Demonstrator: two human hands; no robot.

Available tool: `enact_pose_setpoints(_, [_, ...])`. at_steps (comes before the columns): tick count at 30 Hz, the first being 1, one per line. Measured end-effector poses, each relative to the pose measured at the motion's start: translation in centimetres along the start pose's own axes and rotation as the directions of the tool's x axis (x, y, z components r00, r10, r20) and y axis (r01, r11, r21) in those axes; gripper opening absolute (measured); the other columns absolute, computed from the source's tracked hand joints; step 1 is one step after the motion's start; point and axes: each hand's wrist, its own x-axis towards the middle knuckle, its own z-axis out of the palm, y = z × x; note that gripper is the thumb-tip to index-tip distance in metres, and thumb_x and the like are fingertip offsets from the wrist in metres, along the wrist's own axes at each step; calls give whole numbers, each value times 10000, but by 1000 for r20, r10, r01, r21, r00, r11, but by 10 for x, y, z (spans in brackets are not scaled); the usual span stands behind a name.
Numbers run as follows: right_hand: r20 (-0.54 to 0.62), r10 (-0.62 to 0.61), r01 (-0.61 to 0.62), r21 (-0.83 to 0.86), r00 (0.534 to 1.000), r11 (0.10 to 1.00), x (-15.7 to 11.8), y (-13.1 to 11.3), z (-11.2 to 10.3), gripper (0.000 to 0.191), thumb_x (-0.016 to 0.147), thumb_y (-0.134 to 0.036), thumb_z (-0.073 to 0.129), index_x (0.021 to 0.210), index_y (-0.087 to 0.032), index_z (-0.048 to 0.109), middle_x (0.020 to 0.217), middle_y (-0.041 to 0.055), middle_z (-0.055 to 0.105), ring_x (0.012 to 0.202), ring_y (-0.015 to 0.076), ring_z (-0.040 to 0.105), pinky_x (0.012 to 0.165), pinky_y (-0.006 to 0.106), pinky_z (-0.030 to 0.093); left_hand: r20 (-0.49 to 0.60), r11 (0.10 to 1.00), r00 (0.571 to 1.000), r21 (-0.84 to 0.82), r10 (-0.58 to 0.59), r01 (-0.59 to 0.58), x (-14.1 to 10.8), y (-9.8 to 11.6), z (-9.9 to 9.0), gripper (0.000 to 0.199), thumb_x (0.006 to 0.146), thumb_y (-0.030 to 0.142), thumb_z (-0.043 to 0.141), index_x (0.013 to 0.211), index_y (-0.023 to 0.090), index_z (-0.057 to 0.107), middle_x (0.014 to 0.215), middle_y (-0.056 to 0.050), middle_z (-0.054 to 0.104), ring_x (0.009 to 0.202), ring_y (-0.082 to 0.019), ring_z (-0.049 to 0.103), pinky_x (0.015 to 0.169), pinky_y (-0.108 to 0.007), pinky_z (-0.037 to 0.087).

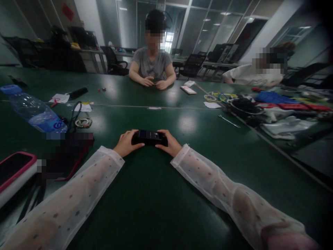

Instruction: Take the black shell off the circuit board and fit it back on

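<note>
A black oblong device (150, 135) with a small dark screen and light markings is held level by its two ends, low over or on the green table (156, 194). Around its left end my left hand (127, 143) is closed, thumb along the near side. My right hand (169, 143) grips the other end the same way. Sheer white dotted sleeves cover both forearms. The ends of the device are partly hidden by my fingers, and its exact kind is not clear.
At left stand a water bottle (43, 114), a beaded bracelet (83, 122) and a pink-edged case (18, 170). A wrench (229, 121) lies at right, before heaped cables and bags (286, 125). One person (152, 64) sits opposite, another (255, 73) farther right.
</note>
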Motion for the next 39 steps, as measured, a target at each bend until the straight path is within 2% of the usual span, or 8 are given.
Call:
enact_pose_setpoints(7, [-12,4,-4,-3,1000,1000,-1,1,2,657,740,-289,698,1288,-230,340,1241,113,502,1169,254,515,997,466,426,-26,1000,999,14,23,-22,1,-4,4,635,735,562,629,1230,212,443,1213,-109,560,1155,-295,496,981,-487,352])
enact_pose_setpoints(17, [-18,41,-41,32,999,999,0,-2,1,669,721,-306,721,1275,-223,356,1226,111,508,1152,251,522,997,459,429,-1,1000,1000,-3,8,-8,0,-2,1,625,741,556,622,1236,221,438,1233,-100,551,1171,-295,484,994,-498,339])
enact_pose_setpoints(21, [-25,45,-44,45,999,998,-1,1,2,633,741,-301,705,1272,-243,365,1204,99,512,1137,248,528,981,474,436,-8,1000,1000,-6,12,-12,0,-1,1,621,735,552,628,1224,215,446,1224,-105,556,1169,-299,484,992,-497,340])
enact_pose_setpoints(27, [-20,55,-55,-11,998,998,-2,4,2,684,710,-310,733,1292,-266,376,1215,105,460,1166,273,487,977,517,434,-3,1000,1000,-15,11,-11,0,-1,0,615,731,550,632,1220,230,441,1226,-101,554,1173,-304,481,985,-501,341])
enact_pose_setpoints(30, [-38,57,-57,10,998,998,-2,2,1,630,738,-324,709,1280,-270,392,1194,97,476,1141,263,503,959,509,448,2,1000,1000,-15,8,-8,0,-1,0,618,735,545,631,1226,224,437,1237,-103,548,1180,-304,477,990,-500,337])
enact_pose_setpoints(39, [-67,50,-47,43,996,998,0,-1,0,636,717,-309,734,1262,-249,413,1175,91,526,1111,248,531,938,473,462,-15,1000,1000,7,27,-27,1,-3,2,625,737,553,628,1227,215,438,1211,-108,559,1160,-299,490,982,-488,348])
